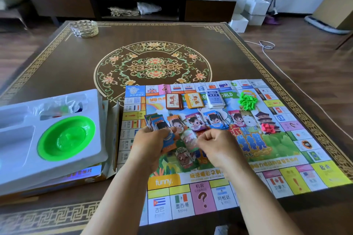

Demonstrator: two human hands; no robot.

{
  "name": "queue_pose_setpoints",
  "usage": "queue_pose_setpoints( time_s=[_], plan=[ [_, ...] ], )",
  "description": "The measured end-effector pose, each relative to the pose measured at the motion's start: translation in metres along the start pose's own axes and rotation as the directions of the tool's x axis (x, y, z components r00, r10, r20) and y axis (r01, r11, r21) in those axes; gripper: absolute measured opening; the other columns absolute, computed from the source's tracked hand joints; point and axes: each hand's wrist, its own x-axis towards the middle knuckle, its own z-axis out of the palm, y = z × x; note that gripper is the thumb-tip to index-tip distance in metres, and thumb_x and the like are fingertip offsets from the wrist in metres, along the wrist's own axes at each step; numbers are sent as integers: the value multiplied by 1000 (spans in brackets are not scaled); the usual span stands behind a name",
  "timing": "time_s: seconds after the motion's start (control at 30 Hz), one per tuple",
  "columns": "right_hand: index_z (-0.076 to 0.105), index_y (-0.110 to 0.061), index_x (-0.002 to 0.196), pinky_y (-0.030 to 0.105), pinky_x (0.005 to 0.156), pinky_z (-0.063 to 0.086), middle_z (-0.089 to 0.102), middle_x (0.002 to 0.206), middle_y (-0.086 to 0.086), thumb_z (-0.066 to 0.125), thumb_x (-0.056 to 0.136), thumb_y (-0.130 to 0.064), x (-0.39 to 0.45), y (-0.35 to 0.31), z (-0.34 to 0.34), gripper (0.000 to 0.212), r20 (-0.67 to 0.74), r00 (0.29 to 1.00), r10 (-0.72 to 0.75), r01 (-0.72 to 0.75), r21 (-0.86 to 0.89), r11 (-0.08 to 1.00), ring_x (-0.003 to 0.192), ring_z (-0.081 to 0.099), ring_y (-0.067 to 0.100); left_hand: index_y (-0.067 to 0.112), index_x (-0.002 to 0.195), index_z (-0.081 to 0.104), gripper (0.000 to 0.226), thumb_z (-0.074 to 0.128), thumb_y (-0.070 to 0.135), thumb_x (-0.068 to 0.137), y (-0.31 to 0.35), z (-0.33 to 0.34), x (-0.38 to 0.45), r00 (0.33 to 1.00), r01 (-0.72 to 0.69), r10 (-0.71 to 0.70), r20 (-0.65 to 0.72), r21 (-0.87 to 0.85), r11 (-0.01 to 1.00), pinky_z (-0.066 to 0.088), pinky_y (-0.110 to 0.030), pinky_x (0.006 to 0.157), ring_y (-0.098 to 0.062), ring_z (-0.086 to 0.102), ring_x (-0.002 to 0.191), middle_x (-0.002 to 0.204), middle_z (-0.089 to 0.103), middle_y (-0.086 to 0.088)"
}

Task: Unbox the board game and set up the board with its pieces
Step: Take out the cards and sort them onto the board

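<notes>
**On the table: board unfolded, hands sorting play money**

On the dark patterned table (76, 66) the game board (277, 160) lies flat at the near right, one near corner hanging past the table edge. Left hand (152, 145) grips a fanned stack of paper money (168, 139), fingers curled round it. Right hand (217, 145) sits just beside it with fingers curled, pinching a blurred single bill (188, 137) above the board; exact contact hard to tell because of motion blur. One more bill (184, 158) lies flat on the board under the hands.

Across the board's middle runs a row of money piles (196, 121), sorted by colour, side by side. Behind them, three card decks: a brown deck (173, 101), an orange deck (195, 100), a blue-and-white deck (215, 99). Right of the decks sits a heap of green houses (247, 100); a smaller heap of red pieces (268, 127) lies nearer the right edge.

Left of the board, touching its edge, the open game box (57, 179) holds a white plastic insert (23, 143) with a green bowl (65, 138) in its round well and a crumpled clear bag (63, 106) in the far compartment. A glass dish (84, 28) stands at the table's far left corner.
</notes>
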Motion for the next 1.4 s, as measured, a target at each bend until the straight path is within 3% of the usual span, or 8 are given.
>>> queue_pose_setpoints(
  time_s=[0.3, 0.43, 0.6, 0.77, 0.87, 1.17, 1.33, 1.4],
  plan=[
    [61, -19, 83, 24, 56, 40, 62, 75, -8, 59, 87, -47, -12, -7, 5, 27, 31, 998, -54, 59, -196, 979, 69, 57, 11, 3, 93, 58, 14, 67, 10, 85, -1, 0, -3, 1000, 4, -3, -10, 29, 1000, 55, -30, 57, -20, 68, 65, 84, 67, -15],
    [60, -20, 82, 21, 54, 39, 56, 68, -10, 60, 87, -42, -11, -12, 9, 23, 33, 994, -107, 105, 70, 992, 63, 52, 6, 4, 90, 58, 19, 72, 11, 80, 0, 2, -6, 1000, 9, -10, 14, 65, 998, 54, -24, 49, -20, 65, 64, 77, 66, -10],
    [66, -19, 79, 32, 72, 51, 70, 82, 1, 64, 86, -38, -8, -12, 15, 20, 31, 998, -61, 49, 296, 954, 82, 65, 18, 0, 95, 63, 22, 73, 11, 78, -1, 8, -11, 993, 45, -56, 101, 107, 993, 52, -24, 46, -16, 64, 57, 74, 68, -9],
    [66, -17, 75, 27, 59, 42, 64, 70, -3, 65, 87, -28, 0, -6, 12, 16, 22, 998, 55, -59, 435, 899, 68, 56, 14, -1, 102, 58, 18, 60, 12, 90, -2, 13, -13, 980, 95, -101, 169, 41, 995, 55, -36, 69, -27, 64, 76, 93, 66, -18],
    [64, -18, 71, 24, 55, 34, 53, 57, -1, 67, 86, -28, 6, -1, 0, 18, -46, 997, 62, -41, 366, 930, 56, 44, 13, -1, 98, 57, 8, 50, 2, 94, -2, 11, -10, 984, 92, -93, 153, 10, 996, 57, -39, 69, -24, 68, 72, 91, 66, -17],
    [61, -19, 78, 30, 61, 46, 63, 73, -3, 64, 86, -30, 60, 17, -21, 14, -329, 943, 45, -38, 29, 999, 67, 59, 20, -3, 101, 57, 13, 59, 3, 89, -9, 23, -9, 987, 91, -94, 128, 33, 995, 56, -28, 50, -16, 69, 57, 88, 66, -15],
    [63, -16, 90, 30, 67, 47, 68, 93, 3, 64, 87, -32, 69, 25, -20, 17, -339, 938, 67, -82, -30, 996, 78, 61, 22, 3, 99, 61, 12, 63, 9, 88, -12, 25, -5, 993, 63, -69, 96, 64, 996, 52, -44, 83, -22, 68, 70, 86, 69, -11],
    [62, -15, 97, 31, 70, 47, 67, 97, 3, 63, 87, -37, 67, 22, -22, 25, -358, 932, 63, -71, -9, 997, 81, 60, 22, 7, 96, 61, 10, 65, 12, 87, -12, 25, -4, 995, 48, -53, 80, 69, 996, 50, -43, 83, -26, 67, 75, 87, 69, -11]
  ],
)
